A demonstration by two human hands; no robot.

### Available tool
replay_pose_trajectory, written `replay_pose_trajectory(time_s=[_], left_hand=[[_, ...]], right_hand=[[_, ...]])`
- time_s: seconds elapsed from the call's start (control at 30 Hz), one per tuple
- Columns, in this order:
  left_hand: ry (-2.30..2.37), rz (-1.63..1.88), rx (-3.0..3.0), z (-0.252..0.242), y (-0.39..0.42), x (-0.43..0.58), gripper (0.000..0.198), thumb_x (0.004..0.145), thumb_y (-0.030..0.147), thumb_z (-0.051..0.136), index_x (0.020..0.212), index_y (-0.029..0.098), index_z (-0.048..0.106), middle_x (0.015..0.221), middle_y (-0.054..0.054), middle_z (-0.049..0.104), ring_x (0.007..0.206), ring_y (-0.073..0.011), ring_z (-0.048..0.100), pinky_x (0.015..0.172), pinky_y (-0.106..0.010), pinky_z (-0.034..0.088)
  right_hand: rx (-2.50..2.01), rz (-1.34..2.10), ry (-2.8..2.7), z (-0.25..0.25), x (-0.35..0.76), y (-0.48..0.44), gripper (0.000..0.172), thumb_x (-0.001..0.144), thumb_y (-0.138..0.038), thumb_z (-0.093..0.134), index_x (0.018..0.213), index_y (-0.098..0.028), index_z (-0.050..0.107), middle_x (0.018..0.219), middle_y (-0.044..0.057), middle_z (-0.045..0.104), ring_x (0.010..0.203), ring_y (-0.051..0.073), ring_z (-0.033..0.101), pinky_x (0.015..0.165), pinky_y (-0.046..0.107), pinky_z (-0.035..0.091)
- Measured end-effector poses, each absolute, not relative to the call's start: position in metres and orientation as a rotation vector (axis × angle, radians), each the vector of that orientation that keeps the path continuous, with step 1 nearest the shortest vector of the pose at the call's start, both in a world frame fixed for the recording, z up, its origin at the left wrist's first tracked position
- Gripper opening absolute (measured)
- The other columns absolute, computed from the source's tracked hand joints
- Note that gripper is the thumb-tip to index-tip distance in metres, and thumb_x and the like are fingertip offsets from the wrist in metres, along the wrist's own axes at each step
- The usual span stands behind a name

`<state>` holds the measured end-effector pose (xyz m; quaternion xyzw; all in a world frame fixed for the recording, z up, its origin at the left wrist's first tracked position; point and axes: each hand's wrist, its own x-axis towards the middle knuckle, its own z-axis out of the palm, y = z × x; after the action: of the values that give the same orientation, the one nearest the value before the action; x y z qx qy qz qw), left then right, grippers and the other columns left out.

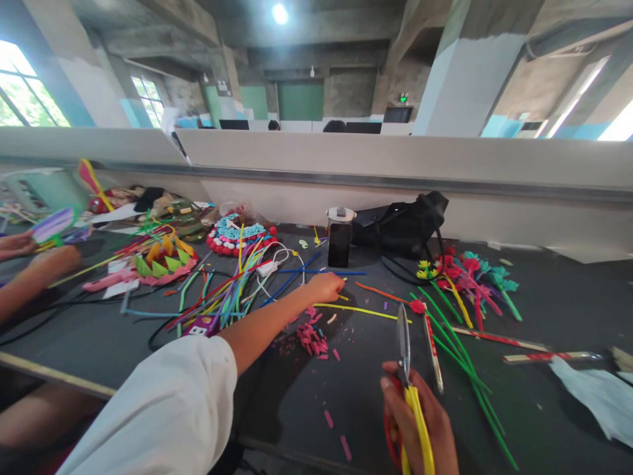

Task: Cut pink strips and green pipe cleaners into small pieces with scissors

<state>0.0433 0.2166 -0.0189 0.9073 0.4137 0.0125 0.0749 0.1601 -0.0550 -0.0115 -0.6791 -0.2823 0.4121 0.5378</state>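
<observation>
My right hand (435,412) is wrapped around the handles of a pair of scissors (419,422) with yellow and red grips, blades pointing up and away. My left hand (325,287) reaches across the middle of the table, fingers closed. A speck of yellow shows at its fingertips, too small to name. Just below it runs a yellow pipe cleaner (368,312), and an orange pipe cleaner (380,291) lies to the right. A red fluffy ball (418,307) sits beyond the scissor tips. Pink cut pieces (312,340) are piled below my left hand.
Green pipe cleaners (469,369) and bright pipe-cleaner flowers (465,274) lie at right. Behind stand a phone (339,245) and a black bag (410,227). Left are a pipe-cleaner bundle (237,290), a white cable and another person's hands (54,260). A low partition (346,155) bounds the back.
</observation>
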Motion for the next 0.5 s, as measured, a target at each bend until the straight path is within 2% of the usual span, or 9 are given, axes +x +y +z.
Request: replay_pose_trajectory(time_s=[0.1, 0.17, 0.37, 0.5], left_hand=[[1.372, 0.061, 2.645, -0.015, 0.214, 0.045, 0.022, 0.078, 0.033, 0.057, 0.087, 0.018, 0.069, 0.091, -0.011, 0.070, 0.085, -0.0241, 0.066, 0.068, -0.029, 0.048], [1.446, 0.044, 2.602, -0.014, 0.212, 0.049, 0.030, 0.078, 0.040, 0.057, 0.091, 0.016, 0.069, 0.092, -0.013, 0.070, 0.086, -0.0261, 0.067, 0.068, -0.031, 0.050], [1.470, -0.070, 2.590, -0.012, 0.209, 0.067, 0.022, 0.067, 0.026, 0.068, 0.087, 0.017, 0.072, 0.092, -0.014, 0.072, 0.090, -0.0273, 0.067, 0.073, -0.031, 0.052], [1.429, -0.077, 2.625, -0.012, 0.206, 0.072, 0.020, 0.068, 0.021, 0.067, 0.087, 0.016, 0.073, 0.091, -0.015, 0.072, 0.091, -0.0276, 0.067, 0.074, -0.031, 0.052]], right_hand=[[-1.618, 0.983, -0.667, -0.013, 0.160, -0.055, 0.065, 0.064, -0.063, 0.068, 0.107, -0.016, 0.061, 0.047, -0.007, 0.050, 0.031, 0.008, 0.040, 0.029, 0.019, 0.033], [-1.632, 0.970, -0.672, -0.015, 0.159, -0.054, 0.063, 0.065, -0.062, 0.068, 0.107, -0.016, 0.061, 0.047, -0.007, 0.050, 0.030, 0.008, 0.040, 0.028, 0.019, 0.032], [-1.652, 0.884, -0.673, -0.025, 0.154, -0.051, 0.061, 0.064, -0.063, 0.067, 0.104, -0.016, 0.063, 0.043, -0.008, 0.046, 0.027, 0.008, 0.035, 0.026, 0.019, 0.028], [-1.644, 0.857, -0.653, -0.028, 0.153, -0.050, 0.060, 0.065, -0.062, 0.067, 0.104, -0.016, 0.063, 0.042, -0.008, 0.044, 0.027, 0.008, 0.034, 0.026, 0.019, 0.027]])
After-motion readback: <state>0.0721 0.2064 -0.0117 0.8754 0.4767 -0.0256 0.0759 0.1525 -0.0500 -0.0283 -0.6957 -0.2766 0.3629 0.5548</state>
